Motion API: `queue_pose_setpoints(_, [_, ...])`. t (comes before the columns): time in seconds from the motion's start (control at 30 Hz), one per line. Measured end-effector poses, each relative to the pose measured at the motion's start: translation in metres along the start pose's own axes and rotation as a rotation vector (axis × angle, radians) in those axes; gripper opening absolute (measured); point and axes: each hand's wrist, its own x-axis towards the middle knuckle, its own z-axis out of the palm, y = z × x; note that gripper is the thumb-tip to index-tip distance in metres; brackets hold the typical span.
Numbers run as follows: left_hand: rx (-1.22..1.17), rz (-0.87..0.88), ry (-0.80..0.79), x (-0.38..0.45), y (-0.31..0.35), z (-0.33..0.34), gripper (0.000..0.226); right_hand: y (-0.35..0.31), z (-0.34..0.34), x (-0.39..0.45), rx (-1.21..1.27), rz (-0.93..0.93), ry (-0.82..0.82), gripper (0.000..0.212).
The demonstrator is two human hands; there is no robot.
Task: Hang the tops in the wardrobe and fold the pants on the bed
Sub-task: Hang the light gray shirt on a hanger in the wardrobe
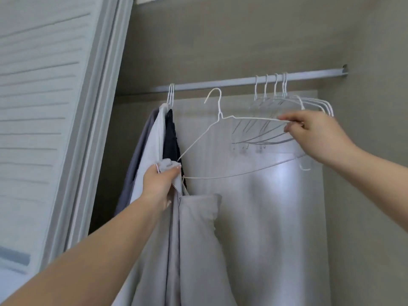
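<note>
Left hand (162,180) grips grey top (198,250) plus one end of white wire hanger (220,117); right hand (309,133) pinches the other end. Hanger hook just below rail (242,81) (not on it). Hung garments (159,138) at left, empty hangers (287,100) at right.

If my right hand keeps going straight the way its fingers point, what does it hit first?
Probably nothing close: the right hand, pinching the white hanger, points leftward along it, below the rail. The hanging tops at the left come first, though depth is unclear.

Hung tops (154,138) at the rail's (220,83) left, empty hangers (287,100) right, held hanger (220,120) between
</note>
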Motion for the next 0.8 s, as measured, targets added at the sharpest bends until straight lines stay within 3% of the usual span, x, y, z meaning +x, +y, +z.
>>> queue_pose_setpoints(0.13, [0.029,-0.053,0.065,-0.013,0.001,-0.024,0.014,0.025,-0.015,-0.017,0.310,0.084,-0.005,0.029])
queue_pose_setpoints(0.27, [0.081,-0.066,0.039,-0.019,0.001,-0.043,0.018,0.035,-0.022,-0.027,0.452,0.193,-0.065,0.039])
queue_pose_setpoints(0.37, [0.189,-0.062,0.020,-0.021,-0.001,-0.052,0.040,0.038,-0.019,-0.031,0.505,0.248,-0.118,0.037])
queue_pose_setpoints(0.53, [0.279,-0.038,0.002,-0.024,-0.008,-0.054,0.017,0.033,-0.011,-0.032,0.506,0.247,-0.147,0.032])
queue_pose_setpoints(0.67, [0.354,-0.027,-0.022,-0.019,-0.017,-0.054,0.031,0.017,0.003,-0.040,0.349,0.179,-0.223,0.032])
queue_pose_setpoints(0.8, [0.384,-0.018,0.026,-0.013,-0.020,-0.059,0.006,0.019,0.010,-0.044,0.233,0.152,-0.310,0.027])
